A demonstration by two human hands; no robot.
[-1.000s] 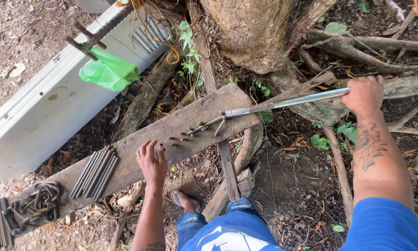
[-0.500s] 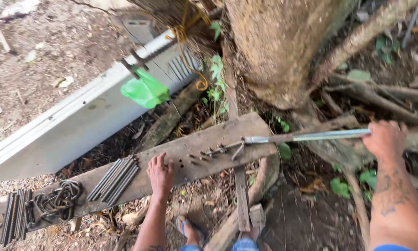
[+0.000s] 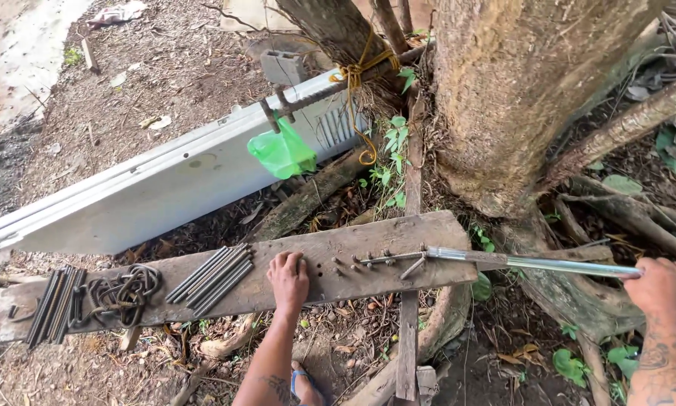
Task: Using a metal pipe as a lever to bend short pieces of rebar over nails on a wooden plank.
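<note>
The steel bending bar (image 3: 533, 262) lies lengthwise along the plank's (image 3: 330, 289) right end, its tip hooked on a thin rod (image 3: 387, 260) between pegs. Your right hand (image 3: 661, 288) clenches its far end; your left hand (image 3: 288, 280) presses flat mid-plank, fingers spread.

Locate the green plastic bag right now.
Head view, upper middle: the green plastic bag hangs from a rusty bar over the white panel, left of the tree trunk.

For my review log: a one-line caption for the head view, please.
Left hand pressing a wooden plank, right hand gripping a metal pipe.
</note>
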